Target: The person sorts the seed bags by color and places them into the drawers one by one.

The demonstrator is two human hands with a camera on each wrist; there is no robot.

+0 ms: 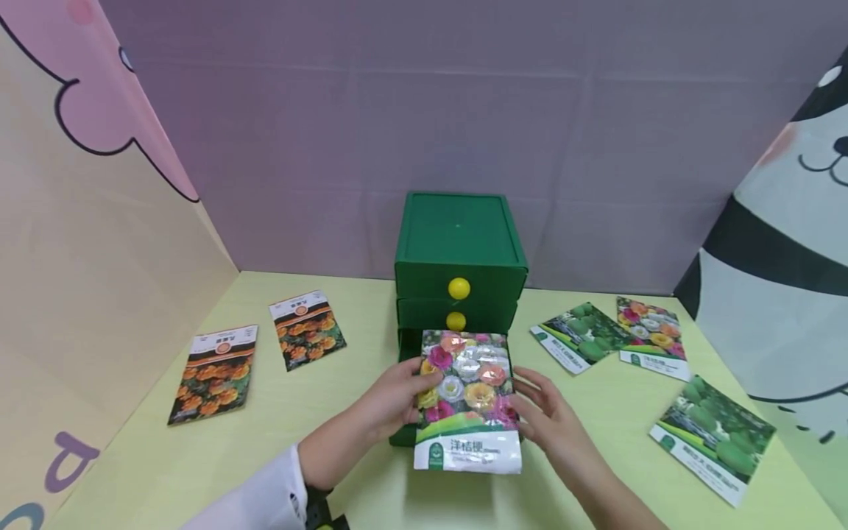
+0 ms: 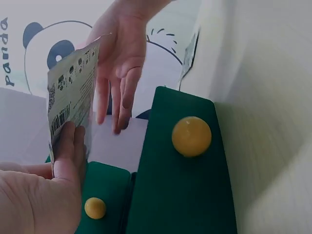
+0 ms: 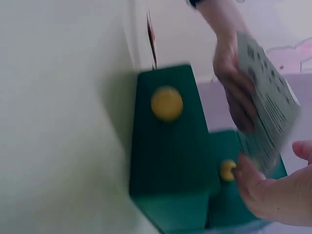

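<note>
The head camera looked forward and down from the near side, taking in the whole table [image 1: 165, 471] and the cabinet [image 1: 458, 235] at mid-distance. The left wrist camera sat low and close, looking up and rightward past the cabinet [image 2: 180, 195]. The right wrist camera faced leftward, equally close. All three shared the cabinet front [image 3: 168, 146].

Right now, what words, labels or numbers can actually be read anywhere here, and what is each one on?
"洋桔梗": white band of the flower seed packet both hands hold.
"Panda": panda wall panel, left wrist view.
Barcode and print on that packet's back: too small.
Other packets on the table: too small.
</note>
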